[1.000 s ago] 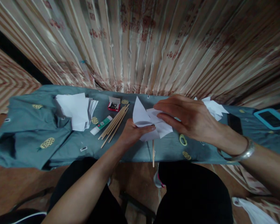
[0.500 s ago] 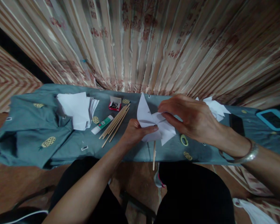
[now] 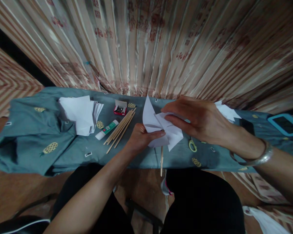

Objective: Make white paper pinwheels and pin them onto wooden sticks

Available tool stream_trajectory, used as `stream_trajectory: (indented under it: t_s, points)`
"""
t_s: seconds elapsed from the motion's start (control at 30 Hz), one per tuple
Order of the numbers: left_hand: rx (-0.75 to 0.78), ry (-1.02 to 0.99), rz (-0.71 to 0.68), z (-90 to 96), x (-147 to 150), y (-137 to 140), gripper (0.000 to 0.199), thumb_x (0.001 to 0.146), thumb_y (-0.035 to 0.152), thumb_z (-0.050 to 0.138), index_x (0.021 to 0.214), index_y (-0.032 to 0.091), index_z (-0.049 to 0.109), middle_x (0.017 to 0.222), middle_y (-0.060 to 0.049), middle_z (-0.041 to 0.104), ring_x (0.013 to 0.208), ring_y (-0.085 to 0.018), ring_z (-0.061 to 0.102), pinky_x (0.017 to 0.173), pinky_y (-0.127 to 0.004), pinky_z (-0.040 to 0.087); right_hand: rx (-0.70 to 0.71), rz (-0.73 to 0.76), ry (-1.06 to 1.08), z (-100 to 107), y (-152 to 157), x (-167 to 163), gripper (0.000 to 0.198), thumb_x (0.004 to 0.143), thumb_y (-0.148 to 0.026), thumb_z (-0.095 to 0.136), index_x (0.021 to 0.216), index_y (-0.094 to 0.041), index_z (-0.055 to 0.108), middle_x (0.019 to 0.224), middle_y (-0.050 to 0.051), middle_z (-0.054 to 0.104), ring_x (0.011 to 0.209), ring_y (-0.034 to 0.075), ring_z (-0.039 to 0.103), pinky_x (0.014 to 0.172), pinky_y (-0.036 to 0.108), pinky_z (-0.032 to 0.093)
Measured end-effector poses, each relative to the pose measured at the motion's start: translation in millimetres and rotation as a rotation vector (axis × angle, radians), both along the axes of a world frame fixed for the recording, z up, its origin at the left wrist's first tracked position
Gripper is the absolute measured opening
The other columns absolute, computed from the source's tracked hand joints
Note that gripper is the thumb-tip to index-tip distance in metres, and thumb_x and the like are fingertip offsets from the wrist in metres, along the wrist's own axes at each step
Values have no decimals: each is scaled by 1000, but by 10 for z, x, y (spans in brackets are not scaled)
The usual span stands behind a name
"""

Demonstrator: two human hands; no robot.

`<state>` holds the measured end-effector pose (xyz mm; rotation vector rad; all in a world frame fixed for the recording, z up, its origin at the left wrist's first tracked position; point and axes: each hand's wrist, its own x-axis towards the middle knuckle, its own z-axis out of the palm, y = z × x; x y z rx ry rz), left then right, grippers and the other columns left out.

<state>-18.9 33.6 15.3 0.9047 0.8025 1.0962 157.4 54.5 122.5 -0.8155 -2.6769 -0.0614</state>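
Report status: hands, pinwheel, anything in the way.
Left hand gripping pinwheel. Right hand at its right side. Stick showing below. Scissors close by, not blocking.

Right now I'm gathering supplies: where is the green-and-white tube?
In the head view, the tube lies left of centre, between the white paper stack and the wooden sticks.

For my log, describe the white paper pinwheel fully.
The pinwheel looks like white paper, its folded, pointed blades around a small dark spot. One tall blade points to the far side; a wooden-looking stick emerges on the near side. The left hand holds it near that spot, over the blue-green cloth. The right hand has its fingers at the paper's right side; contact is unclear.
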Motion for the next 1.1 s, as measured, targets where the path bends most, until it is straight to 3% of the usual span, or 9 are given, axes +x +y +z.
stream_trajectory:
  t_s: [0.2,0.43,0.77,1.1]
  points:
    - [8,10,13,10,4,-18,25,54,21,87,75,15,76,77,-2,75,71,-17,65,71,-29,53,31,-47,-11,-37,17,5,23,99,-33,46,108,-21,63,92,7,71,84,23,68,74,36,54]
    - [-7,-3,15,-1,15,-25,23,53,21,87,73,14,75,74,-1,73,67,-15,63,68,-28,51,185,-122,31,-157,-42,-51,22,99,-33,49,105,-17,63,91,8,72,84,23,68,73,36,54]
    - [2,6,19,-4,10,-11,23,54,23,87,71,14,72,72,0,70,66,-15,61,68,-28,50,122,61,-44,-69,-89,-33,21,100,-21,43,99,-16,63,95,10,70,86,22,67,74,36,55]
    - [-10,-3,-4,-8,9,-23,25,55,23,87,74,15,74,76,-2,72,72,-17,63,73,-30,51,88,8,0,-105,-32,-2,21,100,-29,45,109,-21,62,98,8,71,90,23,69,76,38,57]
